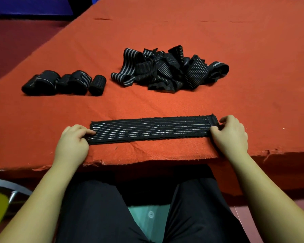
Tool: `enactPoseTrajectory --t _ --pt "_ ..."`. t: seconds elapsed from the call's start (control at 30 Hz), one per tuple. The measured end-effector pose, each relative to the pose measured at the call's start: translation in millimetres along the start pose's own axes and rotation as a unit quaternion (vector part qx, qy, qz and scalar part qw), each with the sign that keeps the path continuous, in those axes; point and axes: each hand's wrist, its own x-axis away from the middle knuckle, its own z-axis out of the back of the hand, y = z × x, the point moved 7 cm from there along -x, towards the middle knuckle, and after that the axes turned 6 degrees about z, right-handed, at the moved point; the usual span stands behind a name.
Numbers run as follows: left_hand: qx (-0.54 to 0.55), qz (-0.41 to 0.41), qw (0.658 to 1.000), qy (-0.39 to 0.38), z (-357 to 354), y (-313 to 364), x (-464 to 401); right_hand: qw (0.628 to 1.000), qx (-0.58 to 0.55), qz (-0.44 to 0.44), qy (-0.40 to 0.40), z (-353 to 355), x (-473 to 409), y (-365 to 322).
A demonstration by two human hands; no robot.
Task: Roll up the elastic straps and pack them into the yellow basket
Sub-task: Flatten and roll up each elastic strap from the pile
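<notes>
Both hands pinch one elastic strap (150,129), laid flat and straight along the near edge of the desk (253,85): the left hand (74,139) holds its left end, the right hand (231,133) grips its right end with curled fingers. Five finished rolls (63,83) lie in a row to the far left; a tangled pile of unrolled straps (168,69) sits beyond the centre. No yellow basket can be identified in view. To roll well, start from one end, keep the edges aligned, and hold light tension with the opposite hand so the coil stays tight.
</notes>
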Motion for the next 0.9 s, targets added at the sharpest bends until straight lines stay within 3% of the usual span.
enactPoseTrajectory --t 0.17,0.27,0.37,0.5,0.67,0.9 --pt "0.048 0.056 0.997 -0.004 3.6 -2.3 -2.8 0.998 -0.034 -0.030 -0.044 -2.4 -1.9 2.0" --pt "0.074 0.098 0.992 0.000 3.9 -2.3 -5.4 0.990 -0.118 -0.036 -0.074 0.8 -2.0 0.0" --pt "0.082 0.116 0.989 0.033 4.7 13.5 -5.2 0.981 -0.188 -0.006 -0.055 11.8 -1.0 -9.4" --pt "0.112 0.049 0.992 0.044 -0.9 76.9 -0.1 0.971 -0.229 0.074 0.001 37.0 0.0 -41.0" --pt "0.182 -0.092 0.979 -0.018 6.8 177.2 3.2 0.947 -0.239 0.208 0.060 82.3 4.8 -101.5" --pt "0.339 -0.168 0.917 -0.122 69.4 256.0 -3.6 0.877 -0.352 0.326 0.021 146.4 25.5 -187.6"
